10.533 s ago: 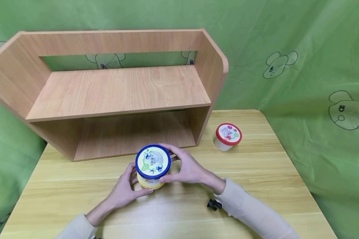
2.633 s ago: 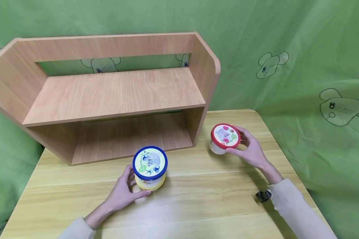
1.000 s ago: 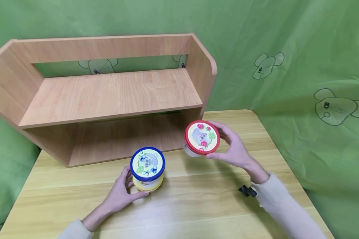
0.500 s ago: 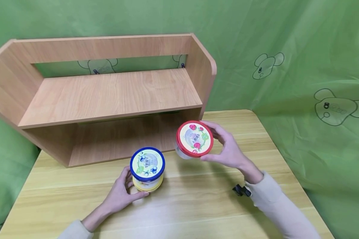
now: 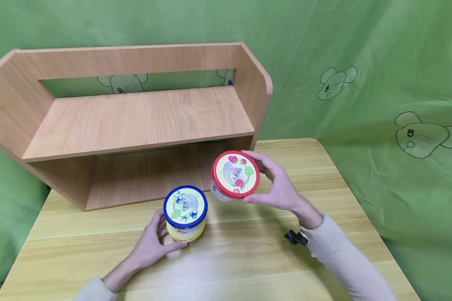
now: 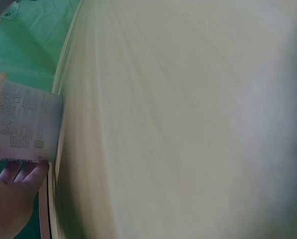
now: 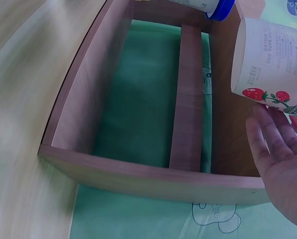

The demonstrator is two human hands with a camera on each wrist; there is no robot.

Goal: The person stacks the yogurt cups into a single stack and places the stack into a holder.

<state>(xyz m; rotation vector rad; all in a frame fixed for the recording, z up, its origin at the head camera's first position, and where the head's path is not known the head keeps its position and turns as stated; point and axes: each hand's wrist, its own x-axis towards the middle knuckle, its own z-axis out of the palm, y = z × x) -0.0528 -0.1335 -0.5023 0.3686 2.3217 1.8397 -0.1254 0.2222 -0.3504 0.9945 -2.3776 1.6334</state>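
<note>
My right hand [image 5: 280,186] holds a tub with a red lid [image 5: 235,174] above the table, its lid tilted toward me. Strawberries are printed on its white side in the right wrist view, where fingers [image 7: 270,137] lie against it. To its left, a blue-lidded tub [image 5: 186,207] with a blueberry print stands on a yellow-lidded tub [image 5: 185,237]. Around that lower tub curl the thumb and fingers of my left hand [image 5: 148,247]. The left wrist view has a printed white tub wall [image 6: 26,122] beside the fingers; most of the yellow-lidded tub is hidden from above.
A two-tier wooden shelf [image 5: 147,115] stands at the back left of the wooden table [image 5: 248,267], close behind the stacked tubs. Green cloth [image 5: 361,37] with mouse drawings hangs behind and to the right.
Earlier, my right hand leaves the stack and takes hold of the red-lidded tub at the right. It has since lifted it and carried it left, near the stack. My left hand stays put.
</note>
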